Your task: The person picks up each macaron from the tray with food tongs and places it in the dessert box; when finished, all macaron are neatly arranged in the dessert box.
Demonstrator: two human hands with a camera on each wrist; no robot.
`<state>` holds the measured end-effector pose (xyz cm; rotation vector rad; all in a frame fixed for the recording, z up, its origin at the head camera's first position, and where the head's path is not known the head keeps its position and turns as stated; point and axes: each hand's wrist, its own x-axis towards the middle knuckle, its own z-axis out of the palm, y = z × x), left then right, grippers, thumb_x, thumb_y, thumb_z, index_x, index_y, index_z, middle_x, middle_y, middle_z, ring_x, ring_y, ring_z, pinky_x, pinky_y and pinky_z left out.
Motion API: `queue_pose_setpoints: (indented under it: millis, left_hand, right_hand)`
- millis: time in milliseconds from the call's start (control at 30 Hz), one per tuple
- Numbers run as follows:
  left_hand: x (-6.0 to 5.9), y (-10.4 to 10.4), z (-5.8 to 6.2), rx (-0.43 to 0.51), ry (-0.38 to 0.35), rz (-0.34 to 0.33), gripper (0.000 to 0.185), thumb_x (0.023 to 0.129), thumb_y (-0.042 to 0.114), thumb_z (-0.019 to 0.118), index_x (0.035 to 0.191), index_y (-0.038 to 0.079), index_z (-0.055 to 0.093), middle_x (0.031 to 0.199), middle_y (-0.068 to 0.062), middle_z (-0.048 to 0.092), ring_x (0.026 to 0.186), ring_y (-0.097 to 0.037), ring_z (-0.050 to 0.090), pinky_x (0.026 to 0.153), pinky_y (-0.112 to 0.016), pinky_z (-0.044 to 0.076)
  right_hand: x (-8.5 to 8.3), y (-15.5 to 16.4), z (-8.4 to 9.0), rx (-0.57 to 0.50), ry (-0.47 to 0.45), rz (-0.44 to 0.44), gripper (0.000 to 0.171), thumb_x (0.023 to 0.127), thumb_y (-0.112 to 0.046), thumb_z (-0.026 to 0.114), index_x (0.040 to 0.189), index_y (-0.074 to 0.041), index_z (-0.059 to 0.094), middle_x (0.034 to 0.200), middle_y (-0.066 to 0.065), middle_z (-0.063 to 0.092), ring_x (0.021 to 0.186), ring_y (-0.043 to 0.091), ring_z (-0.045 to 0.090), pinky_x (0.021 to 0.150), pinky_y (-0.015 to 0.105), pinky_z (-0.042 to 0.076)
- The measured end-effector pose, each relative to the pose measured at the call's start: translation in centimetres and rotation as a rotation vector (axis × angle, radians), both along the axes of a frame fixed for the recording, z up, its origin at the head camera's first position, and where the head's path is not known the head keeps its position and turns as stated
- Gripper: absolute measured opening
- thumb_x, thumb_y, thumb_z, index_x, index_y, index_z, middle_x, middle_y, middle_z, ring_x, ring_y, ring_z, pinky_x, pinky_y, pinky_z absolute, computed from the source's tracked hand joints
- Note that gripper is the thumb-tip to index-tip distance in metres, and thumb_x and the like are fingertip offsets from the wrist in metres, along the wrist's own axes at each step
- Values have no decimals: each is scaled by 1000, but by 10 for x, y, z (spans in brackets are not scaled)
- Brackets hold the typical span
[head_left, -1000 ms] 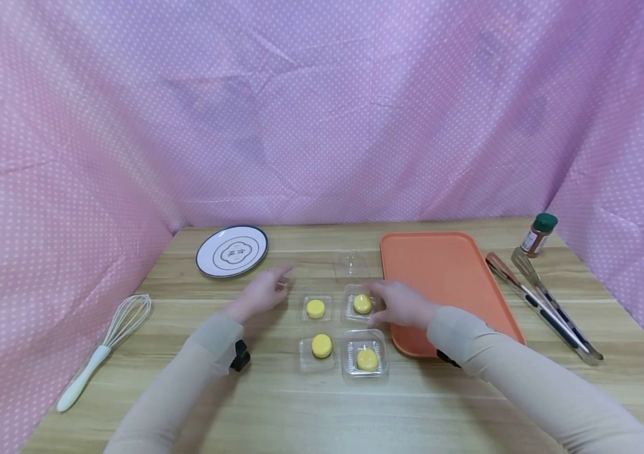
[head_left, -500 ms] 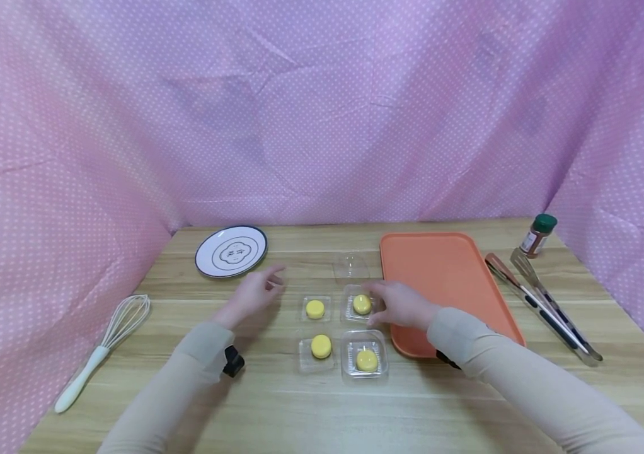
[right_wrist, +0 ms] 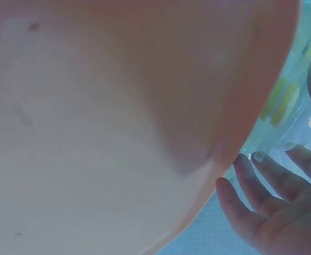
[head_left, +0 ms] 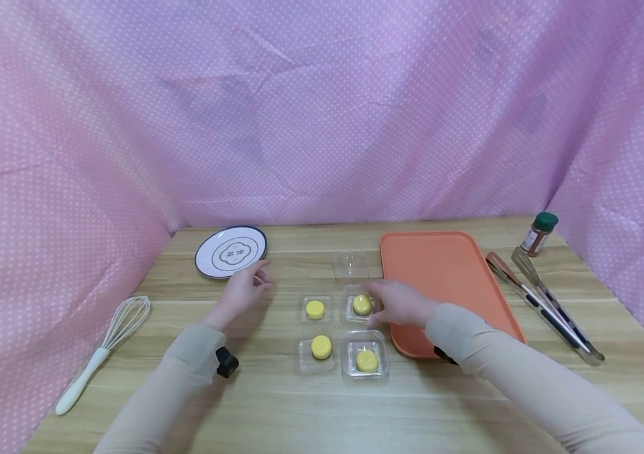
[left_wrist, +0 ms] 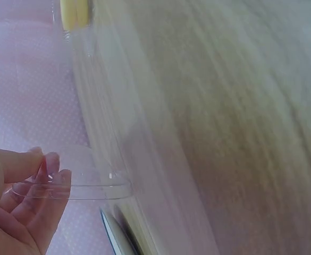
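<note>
Pinching a clear round plastic lid (left_wrist: 73, 186) between thumb and fingertips, the left hand (head_left: 239, 291) hovers just in front of the white round plate with a dark rim (head_left: 231, 251), near the counter's far-left corner. The right hand (head_left: 398, 302) curls its fingers against the open clear plastic tray holding a yellow round cake (head_left: 362, 304), beside the orange rectangular tray (head_left: 441, 271). 3 more such cakes sit in clear trays nearby. A white-handled whisk (head_left: 106, 343) lies at the left edge.
</note>
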<state>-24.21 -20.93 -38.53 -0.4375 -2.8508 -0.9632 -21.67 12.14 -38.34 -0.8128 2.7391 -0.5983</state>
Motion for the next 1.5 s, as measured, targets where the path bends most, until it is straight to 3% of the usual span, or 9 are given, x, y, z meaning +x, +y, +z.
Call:
queue_pose_setpoints:
  millis: [267, 433, 533, 633, 800, 1133, 1500]
  left_hand:
    - [1, -1, 0, 98, -35, 37, 55, 81, -10, 63, 133, -8, 45, 88, -17, 62, 76, -23, 63, 63, -22, 51]
    - [4, 3, 5, 201, -103, 35, 57, 83, -8, 61, 136, -8, 41, 93, -19, 61, 76, -16, 59, 62, -16, 49]
    - [6, 7, 8, 297, -154, 22, 58, 85, -9, 60, 139, -8, 38, 95, -20, 60, 76, -9, 58, 67, -18, 54]
    - [10, 10, 11, 407, -222, 2, 60, 87, -10, 57, 141, -7, 32, 97, -19, 57, 78, -8, 58, 75, -29, 58]
    - [19, 18, 16, 566, -324, -11, 64, 87, -12, 54, 145, -2, 28, 97, -13, 54, 83, -12, 60, 86, -44, 55]
    - [42, 32, 17, 686, -384, -55, 69, 87, -15, 52, 147, 0, 23, 91, -3, 50, 79, -8, 61, 85, -40, 56]
    - [55, 44, 17, 792, -417, -83, 69, 86, -14, 53, 148, 2, 25, 92, -4, 50, 80, -9, 62, 83, -37, 57]
  right_hand:
    - [-2, -2, 2, 47, 5, 25, 75, 78, -29, 77, 139, -1, 42, 115, 11, 61, 90, 17, 57, 91, 43, 49]
    - [-2, -2, 2, 73, 26, 33, 74, 80, -30, 74, 140, -1, 41, 133, 18, 53, 112, 30, 56, 102, 48, 43]
    - [-1, -2, 2, 87, 45, 42, 74, 81, -32, 73, 140, -1, 40, 140, 19, 47, 125, 37, 47, 108, 50, 36]
    - [-1, -2, 1, 94, 63, 49, 75, 82, -34, 72, 140, 0, 40, 142, 19, 45, 128, 38, 44, 109, 51, 34]
    - [-1, -2, 0, 92, 68, 48, 75, 82, -33, 72, 141, 0, 39, 144, 19, 42, 131, 39, 40, 111, 51, 32]
    - [3, -2, 0, 40, 55, 40, 76, 83, -32, 72, 143, -3, 37, 145, 21, 40, 130, 41, 40, 109, 54, 33]
    - [11, -10, 1, -33, 189, 51, 67, 81, -35, 73, 137, -9, 48, 137, 13, 51, 126, 32, 48, 106, 47, 40]
